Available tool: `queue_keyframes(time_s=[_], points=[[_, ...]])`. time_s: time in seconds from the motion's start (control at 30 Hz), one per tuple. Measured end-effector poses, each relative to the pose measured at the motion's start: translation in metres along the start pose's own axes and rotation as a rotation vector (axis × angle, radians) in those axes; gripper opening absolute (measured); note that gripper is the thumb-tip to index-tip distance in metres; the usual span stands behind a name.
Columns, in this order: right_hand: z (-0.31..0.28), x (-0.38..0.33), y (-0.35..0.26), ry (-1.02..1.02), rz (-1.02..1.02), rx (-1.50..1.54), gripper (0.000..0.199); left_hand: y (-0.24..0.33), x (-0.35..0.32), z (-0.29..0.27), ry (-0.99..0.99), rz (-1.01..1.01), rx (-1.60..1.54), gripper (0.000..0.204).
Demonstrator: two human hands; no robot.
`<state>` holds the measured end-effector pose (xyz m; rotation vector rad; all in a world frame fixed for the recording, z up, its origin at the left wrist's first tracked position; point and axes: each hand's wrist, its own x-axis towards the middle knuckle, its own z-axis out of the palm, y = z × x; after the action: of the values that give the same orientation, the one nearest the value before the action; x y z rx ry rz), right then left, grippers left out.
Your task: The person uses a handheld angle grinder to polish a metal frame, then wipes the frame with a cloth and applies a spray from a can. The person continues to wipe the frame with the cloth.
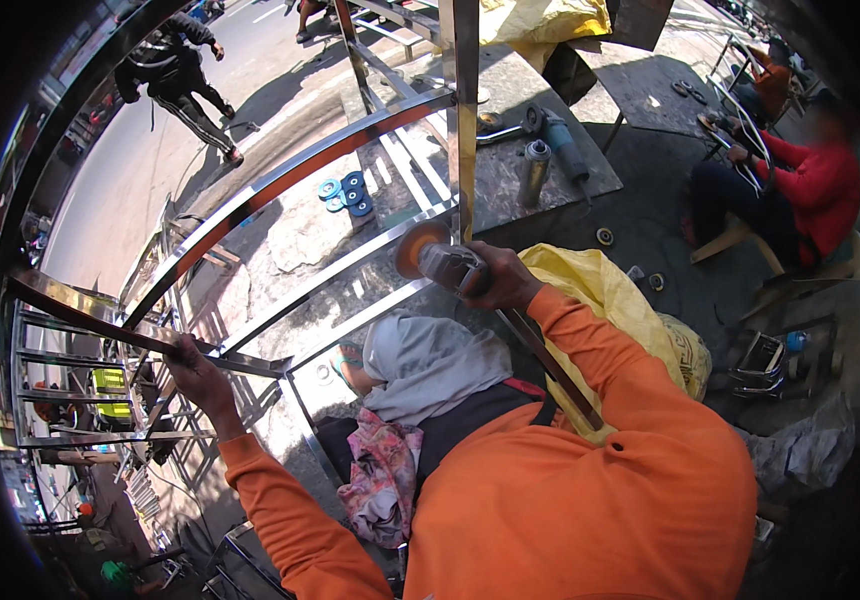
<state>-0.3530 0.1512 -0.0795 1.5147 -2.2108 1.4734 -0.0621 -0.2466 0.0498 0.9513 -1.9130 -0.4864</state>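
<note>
A shiny square-tube metal frame [315, 150] stands across the space before me, with curved and straight bars. My left hand [200, 380] is closed round one of its flat bars at the lower left. In my right hand [503, 278] is an angle grinder [450, 265], gripped by its body. Its brownish round disc [420, 248] is close to the frame's upright post; whether they touch I cannot tell. A grey cloth [440, 370] and a pink patterned cloth [382, 470] lie over my lap.
Blue grinding discs [350, 192] lie beyond the frame. A metal can [535, 172] and a second grinder [558, 140] rest on a grey table [590, 180]. A yellow sack [590, 290] sits by my right arm. At right, a person in red [820, 200] sits; another [185, 70] walks on the road.
</note>
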Motion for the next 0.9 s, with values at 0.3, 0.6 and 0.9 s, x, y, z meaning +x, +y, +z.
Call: queue_keyframes(time_s=[0.3, 0.6, 0.9], points=[[0.004, -0.004, 0.009, 0.034, -0.052, -0.074, 0.066, -0.013, 0.001, 0.001, -0.025, -0.038, -0.073, 0.039], [0.009, -0.003, 0.021, 0.063, -0.120, -0.109, 0.063, -0.029, 0.001, 0.003, 0.019, 0.126, 0.144, 0.047], [0.002, -0.005, 0.022, 0.105, -0.039, -0.073, 0.054, -0.013, -0.006, 0.004, 0.094, -0.026, 0.062, 0.051]])
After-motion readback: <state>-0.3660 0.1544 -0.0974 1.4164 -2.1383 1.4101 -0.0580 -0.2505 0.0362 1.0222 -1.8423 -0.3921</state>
